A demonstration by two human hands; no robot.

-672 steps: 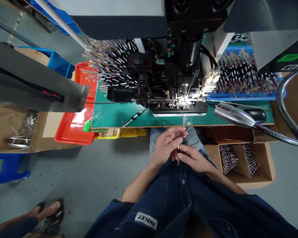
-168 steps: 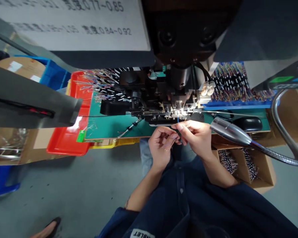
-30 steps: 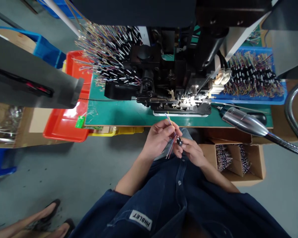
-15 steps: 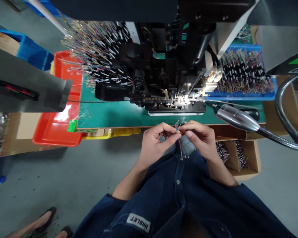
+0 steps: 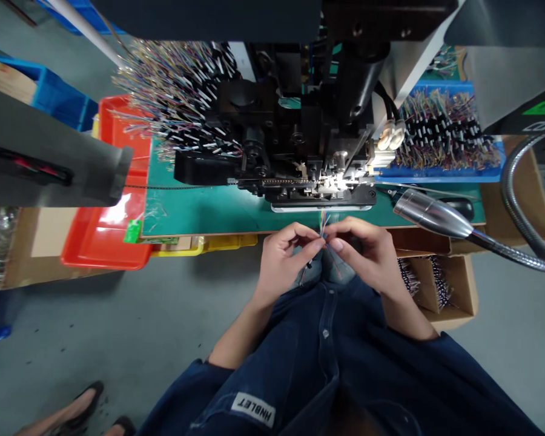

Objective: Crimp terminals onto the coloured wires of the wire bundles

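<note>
Both my hands are held together in front of my lap, just below the front edge of the green mat [image 5: 200,215]. My left hand [image 5: 288,257] and my right hand [image 5: 358,251] pinch a small bundle of thin multicoloured wires [image 5: 323,225] between their fingertips. The wire ends stick up towards the crimping machine [image 5: 272,115] and hang below my fingers. A small dark piece [image 5: 309,264] shows just under my left fingers. The machine's lit jaws [image 5: 340,181] stand a little beyond my fingertips.
Dense wire bundles [image 5: 177,91] bristle behind the machine, and more lie in a blue tray [image 5: 449,174]. A chrome gooseneck lamp [image 5: 429,215] reaches in from the right. A red tray [image 5: 100,242] sits left, a cardboard box of wires [image 5: 454,284] below right, and a co-worker's sandalled feet [image 5: 84,409] at bottom left.
My hands have eased slightly apart and the wires have shifted in my fingers, now fanning upward. A dark piece shows below my left fingers. The view has barely moved.
</note>
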